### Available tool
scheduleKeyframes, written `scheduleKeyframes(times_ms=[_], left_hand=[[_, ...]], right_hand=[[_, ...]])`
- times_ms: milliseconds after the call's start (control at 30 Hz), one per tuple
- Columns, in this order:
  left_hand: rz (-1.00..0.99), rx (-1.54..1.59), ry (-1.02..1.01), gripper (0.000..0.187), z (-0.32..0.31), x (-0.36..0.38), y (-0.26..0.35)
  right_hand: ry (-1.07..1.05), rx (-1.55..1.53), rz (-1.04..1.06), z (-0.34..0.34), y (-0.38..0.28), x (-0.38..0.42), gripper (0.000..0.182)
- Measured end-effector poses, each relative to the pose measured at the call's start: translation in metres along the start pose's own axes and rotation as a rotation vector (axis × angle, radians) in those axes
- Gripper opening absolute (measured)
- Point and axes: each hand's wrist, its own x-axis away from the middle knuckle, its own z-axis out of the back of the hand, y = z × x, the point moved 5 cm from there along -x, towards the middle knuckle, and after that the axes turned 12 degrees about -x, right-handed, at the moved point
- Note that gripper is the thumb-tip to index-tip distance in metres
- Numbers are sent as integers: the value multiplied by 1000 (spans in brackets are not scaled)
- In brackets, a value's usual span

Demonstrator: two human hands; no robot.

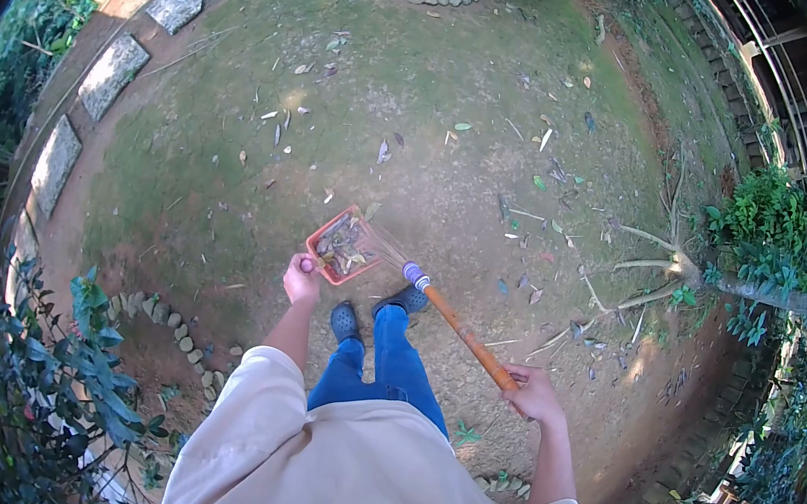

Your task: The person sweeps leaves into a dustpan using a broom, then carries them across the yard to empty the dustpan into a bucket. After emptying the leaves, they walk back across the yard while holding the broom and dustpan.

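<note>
The shallow, orange-rimmed dustpan (329, 223) is just ahead of the 2 dark, perforated clogs (346, 322), with dry brown leaves (340, 242) lying in it. The left hand (302, 280) has its grip closed around the pan's short handle. The right hand (537, 394) has its grip wrapped around the far end of a long, orange-brown broom handle (469, 336), which slants down to a purple binding (415, 275) and thin, splayed bristles (386, 247). The bristles meet or overlap the pan's near-right side; whether their tips touch the leaves inside, I cannot tell.

For good sweeping here, the pan's mouth should sit flat on the bare, mossy ground (263, 164), tipped slightly back so that the load settles away from the lip. Whether it rests on the soil or hangs just above it is unclear. Short, low strokes toward the pan would suit these light leaves; a high flick could scatter them. With only 1 hand on the broom, and that far from the bristles, a loose wrist would make the tips wander, so a firm, steady pull is better. Pressing too hard could drag up soil or tilt the pan.
</note>
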Motion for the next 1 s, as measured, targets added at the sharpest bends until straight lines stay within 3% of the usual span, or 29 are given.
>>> scheduleKeyframes(times_ms=[367,533,633,833,933,1000], left_hand=[[33,33,44,25,18,-2,-12],[54,12,64,26,27,-3,-20],[76,38,68,27,29,-5,-28],[84,49,70,27,30,-8,-38],[75,18,71,27,30,-9,-41],[86,32,73,27,28,-9,-44]], right_hand=[[61,0,77,-9,-20,-8,61],[89,91,174,-16,-31,-38,65],[108,71,125,-26,-45,-49,65],[131,131,251,-50,-20,-100,61],[10,261,106,-65,-33,-77,64],[-31,154,73,-58,-36,-59,62]])
